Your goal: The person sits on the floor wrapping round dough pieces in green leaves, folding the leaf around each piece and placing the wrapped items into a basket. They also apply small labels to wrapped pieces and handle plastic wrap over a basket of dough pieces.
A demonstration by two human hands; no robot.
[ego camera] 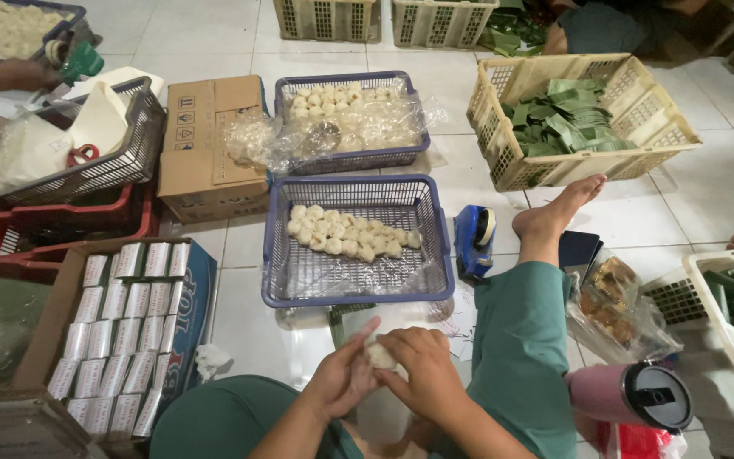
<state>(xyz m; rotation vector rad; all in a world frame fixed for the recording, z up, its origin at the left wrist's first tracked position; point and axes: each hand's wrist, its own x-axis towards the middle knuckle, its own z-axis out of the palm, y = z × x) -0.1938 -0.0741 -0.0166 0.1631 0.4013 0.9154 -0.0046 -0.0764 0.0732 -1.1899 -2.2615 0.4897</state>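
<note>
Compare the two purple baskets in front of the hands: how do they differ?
The near purple basket holds one loose band of pale dough balls across its middle, with much bare lining showing; the far purple basket holds a denser batch filling its back half. Crumpled clear plastic spills over the far basket's edges, while the near basket's lining lies flat inside. Both are rectangular slotted baskets sitting on the tiled floor.

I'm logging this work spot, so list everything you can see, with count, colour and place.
dough piece: one, pale, pinched between both hands
near basket: one, blue, front centre, row of pale pieces inside
far basket: one, blue, behind it, plastic-lined, pale pieces
leaf crate: one, cream, right rear, folded green leaves
tape dispenser: one, blue, right of near basket
carton: one, brown and blue, left, white packets
tumbler: one, pink, black lid, lower right
left hand: touching dough
right hand: touching dough
</note>
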